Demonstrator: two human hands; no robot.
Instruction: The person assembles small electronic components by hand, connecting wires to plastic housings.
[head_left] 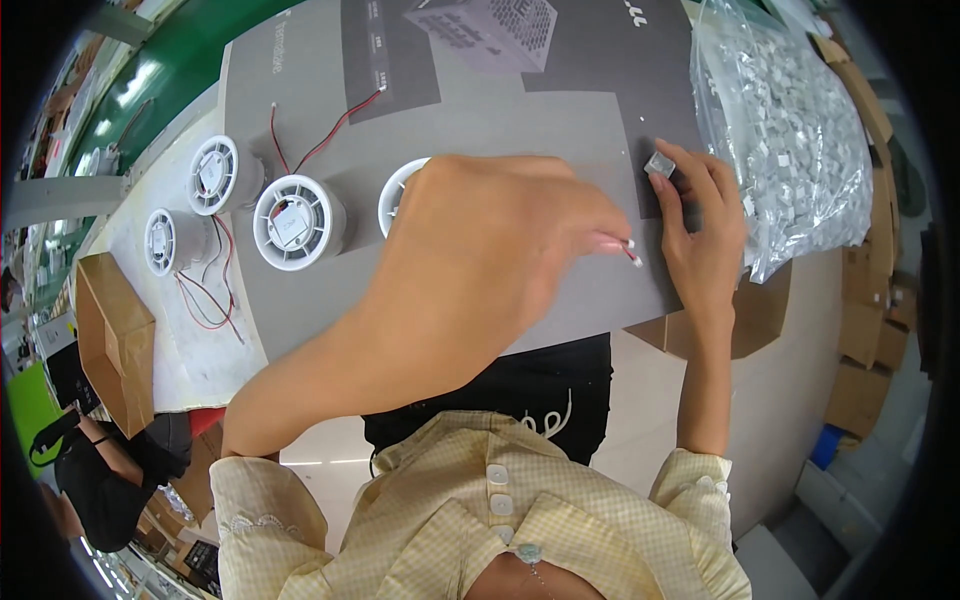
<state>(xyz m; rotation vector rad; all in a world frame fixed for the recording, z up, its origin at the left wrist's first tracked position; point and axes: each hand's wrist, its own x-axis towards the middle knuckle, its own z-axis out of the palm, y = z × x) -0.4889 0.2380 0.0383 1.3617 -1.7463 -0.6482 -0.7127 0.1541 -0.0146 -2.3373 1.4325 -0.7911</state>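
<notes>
The two hands are apart. The left hand (490, 245) has its fingertips pinched on a thin wire lead (628, 252), red where it shows, with small white connector ends poking out past the fingers. The right hand (705, 225) grips a small square block (659, 166), greyish and shiny with pale edges, between thumb and fingers above the right side of the grey printed board (590, 300), near a clear bag (790, 150) of small pale pieces. Beneath the left hand sits a round white housing (388, 197) (mostly hidden, only its curved rim showing). Another white housing (292, 222), spoked around a pale square label, stands to its left.
</notes>
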